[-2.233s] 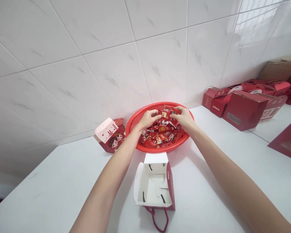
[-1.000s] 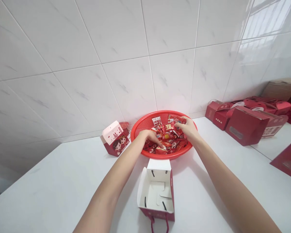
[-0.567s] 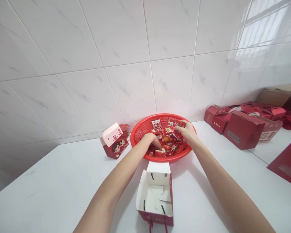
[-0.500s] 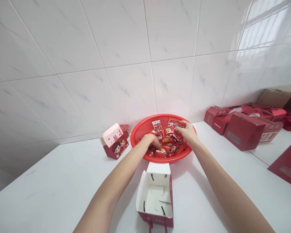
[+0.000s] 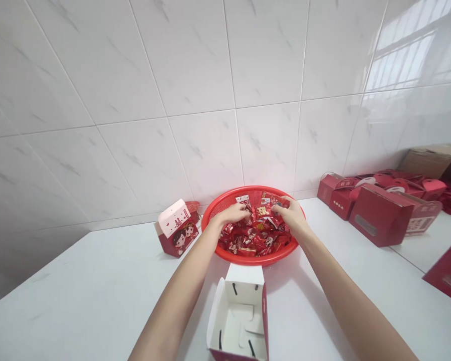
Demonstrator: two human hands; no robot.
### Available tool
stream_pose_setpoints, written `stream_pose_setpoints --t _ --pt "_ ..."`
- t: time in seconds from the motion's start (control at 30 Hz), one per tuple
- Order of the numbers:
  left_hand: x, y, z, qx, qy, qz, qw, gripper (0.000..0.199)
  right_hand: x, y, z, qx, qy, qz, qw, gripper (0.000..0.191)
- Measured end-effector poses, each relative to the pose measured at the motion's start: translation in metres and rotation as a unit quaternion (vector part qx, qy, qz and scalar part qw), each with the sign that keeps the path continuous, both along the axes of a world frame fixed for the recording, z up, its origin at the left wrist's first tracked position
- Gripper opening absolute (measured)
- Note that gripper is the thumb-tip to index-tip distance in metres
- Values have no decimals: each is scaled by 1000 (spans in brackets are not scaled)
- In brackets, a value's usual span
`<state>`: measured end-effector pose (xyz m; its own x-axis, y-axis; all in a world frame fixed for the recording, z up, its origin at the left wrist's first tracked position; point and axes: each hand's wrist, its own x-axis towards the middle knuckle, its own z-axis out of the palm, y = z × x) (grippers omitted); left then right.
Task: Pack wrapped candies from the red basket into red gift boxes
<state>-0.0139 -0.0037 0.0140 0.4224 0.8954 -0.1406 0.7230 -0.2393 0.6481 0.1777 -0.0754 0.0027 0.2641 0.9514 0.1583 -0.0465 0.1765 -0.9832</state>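
Note:
A red plastic basket point(image 5: 253, 260) by the wall holds many small red candy packets point(image 5: 253, 240). Over its left part is my left hand point(image 5: 236, 213), fingers bent down at the packets near a white-and-red one; whatever its fingertips hold is too small to make out. My right hand point(image 5: 290, 214), at the basket's right side, pinches a red packet point(image 5: 276, 200) between thumb and fingers. In front of the basket stands an open box point(image 5: 237, 321), white inside, with dark cord ends showing and no packets in it.
Left of the basket stands a closed pink-and-red box point(image 5: 178, 230) with cartoon figures, a small red item behind it. Several red gift boxes point(image 5: 379, 213) stand at the right, one more point(image 5: 449, 271) at the right edge. A cardboard box point(image 5: 426, 160) is behind them.
My left hand has moved up and back from the basket's near middle to its far left part. My right hand stays at the right side. The view has tilted slightly up.

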Motion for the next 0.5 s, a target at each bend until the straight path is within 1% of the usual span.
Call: stream_pose_setpoints --t 0.1,0.27,0.5 --pt "0 2 -1 -4 -9 -2 1000 9 0 0 0 4 4 12 1000 23" --pt "4 3 2 12 -36 -16 999 16 1 2 -1 -1 -16 -4 1000 22" --pt "2 4 -2 6 -32 0 999 19 1 3 -3 0 -14 0 1000 24"
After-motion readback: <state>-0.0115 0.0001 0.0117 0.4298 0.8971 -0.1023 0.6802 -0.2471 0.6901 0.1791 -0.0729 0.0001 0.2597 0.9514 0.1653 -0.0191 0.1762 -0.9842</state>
